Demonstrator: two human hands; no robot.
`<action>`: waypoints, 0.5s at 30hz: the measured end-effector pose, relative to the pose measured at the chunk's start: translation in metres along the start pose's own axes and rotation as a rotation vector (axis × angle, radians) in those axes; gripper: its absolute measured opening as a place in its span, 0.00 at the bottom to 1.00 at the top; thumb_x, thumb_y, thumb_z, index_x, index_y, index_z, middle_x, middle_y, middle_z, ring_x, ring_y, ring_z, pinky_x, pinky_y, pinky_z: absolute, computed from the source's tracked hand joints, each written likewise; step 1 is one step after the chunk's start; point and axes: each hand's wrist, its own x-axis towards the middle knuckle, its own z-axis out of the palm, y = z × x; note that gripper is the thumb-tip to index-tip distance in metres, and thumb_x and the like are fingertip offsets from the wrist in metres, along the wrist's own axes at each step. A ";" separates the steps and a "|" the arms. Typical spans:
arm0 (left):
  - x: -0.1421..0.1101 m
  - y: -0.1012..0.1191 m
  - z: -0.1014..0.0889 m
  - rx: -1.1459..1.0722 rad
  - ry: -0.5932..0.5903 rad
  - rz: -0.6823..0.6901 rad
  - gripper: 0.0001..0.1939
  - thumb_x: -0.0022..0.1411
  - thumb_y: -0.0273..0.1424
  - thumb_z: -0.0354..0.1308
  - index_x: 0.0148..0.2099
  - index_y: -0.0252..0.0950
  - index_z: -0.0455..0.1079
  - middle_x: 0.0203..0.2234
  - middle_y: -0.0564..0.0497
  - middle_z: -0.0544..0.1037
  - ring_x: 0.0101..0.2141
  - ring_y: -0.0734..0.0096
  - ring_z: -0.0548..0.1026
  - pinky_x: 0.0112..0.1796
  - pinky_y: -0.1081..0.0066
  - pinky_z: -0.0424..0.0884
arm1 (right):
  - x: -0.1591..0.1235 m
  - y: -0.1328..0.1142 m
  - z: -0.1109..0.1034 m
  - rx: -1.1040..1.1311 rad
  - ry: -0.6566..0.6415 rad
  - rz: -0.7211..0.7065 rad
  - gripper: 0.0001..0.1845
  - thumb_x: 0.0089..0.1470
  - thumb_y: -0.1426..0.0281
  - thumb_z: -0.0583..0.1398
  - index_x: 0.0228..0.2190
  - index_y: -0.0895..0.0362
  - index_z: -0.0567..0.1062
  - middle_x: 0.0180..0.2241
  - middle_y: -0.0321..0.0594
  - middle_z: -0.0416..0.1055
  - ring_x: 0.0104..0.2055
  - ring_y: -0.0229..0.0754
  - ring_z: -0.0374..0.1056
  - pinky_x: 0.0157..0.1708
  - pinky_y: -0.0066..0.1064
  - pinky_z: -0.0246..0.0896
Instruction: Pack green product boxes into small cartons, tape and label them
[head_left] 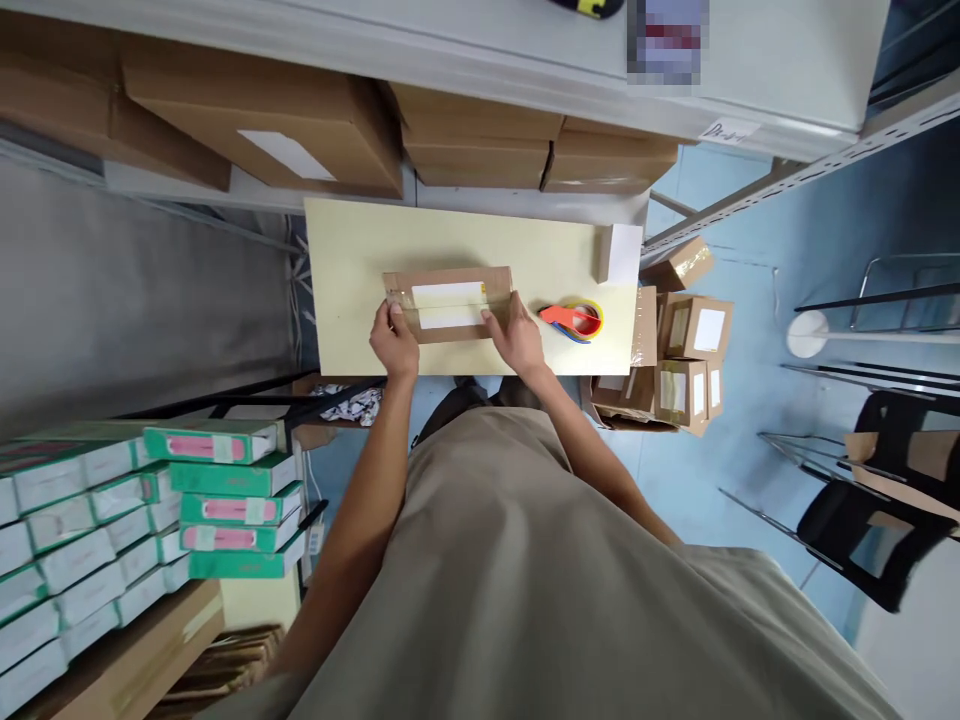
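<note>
A flat brown cardboard box (450,275) lies lengthwise across the pale yellow table (352,240) in front of me. On its top is a white label (442,306), with a strip of clear tape running along the box. My left hand (395,338) grips the box's left end, thumb on top. At the opposite end, my right hand (517,338) holds the near right corner, its thumb resting by the label's edge. Right of the box lies an orange tape dispenser (562,318) with a yellow-edged tape roll. A white box (621,254) stands at the table's far right corner.
Large cardboard boxes (255,120) fill the shelf beyond the table. Labelled cartons (694,330) are piled on the floor at right, near black chairs (862,530). Green and white boxes (232,480) are stacked at left. A white shelf (450,40) spans overhead.
</note>
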 end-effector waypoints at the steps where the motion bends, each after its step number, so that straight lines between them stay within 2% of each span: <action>1: 0.001 -0.001 0.000 -0.004 -0.016 0.000 0.15 0.80 0.37 0.52 0.51 0.35 0.78 0.48 0.38 0.86 0.53 0.56 0.84 0.61 0.57 0.76 | 0.006 -0.007 0.007 -0.007 0.000 0.039 0.46 0.80 0.47 0.46 0.79 0.71 0.52 0.69 0.72 0.72 0.68 0.63 0.73 0.64 0.46 0.70; 4: 0.004 -0.001 0.002 -0.006 -0.053 -0.034 0.15 0.77 0.44 0.57 0.47 0.38 0.76 0.45 0.37 0.85 0.53 0.48 0.84 0.60 0.49 0.76 | 0.025 -0.010 0.020 0.005 -0.011 0.155 0.48 0.80 0.46 0.48 0.78 0.74 0.51 0.61 0.73 0.79 0.62 0.64 0.78 0.59 0.44 0.72; 6: 0.008 0.000 0.005 -0.014 -0.072 -0.060 0.17 0.68 0.48 0.68 0.45 0.40 0.75 0.42 0.39 0.86 0.51 0.43 0.84 0.59 0.44 0.77 | 0.034 -0.004 0.020 0.046 -0.015 0.177 0.42 0.81 0.48 0.49 0.75 0.70 0.59 0.55 0.66 0.83 0.57 0.61 0.80 0.55 0.42 0.72; 8: 0.013 0.003 0.004 -0.031 -0.100 -0.058 0.20 0.59 0.46 0.76 0.45 0.41 0.75 0.40 0.41 0.86 0.49 0.42 0.85 0.58 0.45 0.78 | 0.039 0.002 0.015 0.093 0.023 0.161 0.34 0.82 0.50 0.49 0.68 0.65 0.69 0.51 0.60 0.83 0.54 0.59 0.81 0.52 0.41 0.71; 10: 0.017 0.005 -0.003 -0.047 -0.151 -0.008 0.19 0.61 0.43 0.74 0.49 0.40 0.76 0.42 0.41 0.87 0.50 0.46 0.85 0.57 0.52 0.78 | 0.038 0.004 0.009 0.170 0.095 0.107 0.31 0.82 0.49 0.48 0.61 0.62 0.75 0.47 0.55 0.83 0.49 0.56 0.80 0.50 0.40 0.71; 12: 0.020 0.003 -0.013 -0.068 -0.194 0.085 0.20 0.68 0.41 0.68 0.57 0.37 0.77 0.49 0.40 0.86 0.53 0.50 0.84 0.59 0.57 0.77 | 0.033 0.006 0.007 0.262 0.191 -0.002 0.32 0.82 0.48 0.47 0.59 0.60 0.76 0.46 0.52 0.82 0.48 0.53 0.79 0.51 0.40 0.72; 15: 0.020 -0.009 -0.032 -0.077 -0.200 0.187 0.24 0.70 0.35 0.66 0.65 0.36 0.75 0.58 0.38 0.83 0.60 0.51 0.81 0.61 0.59 0.77 | 0.017 0.010 0.016 0.318 0.320 -0.169 0.32 0.80 0.46 0.49 0.60 0.57 0.76 0.57 0.55 0.78 0.60 0.53 0.75 0.62 0.42 0.72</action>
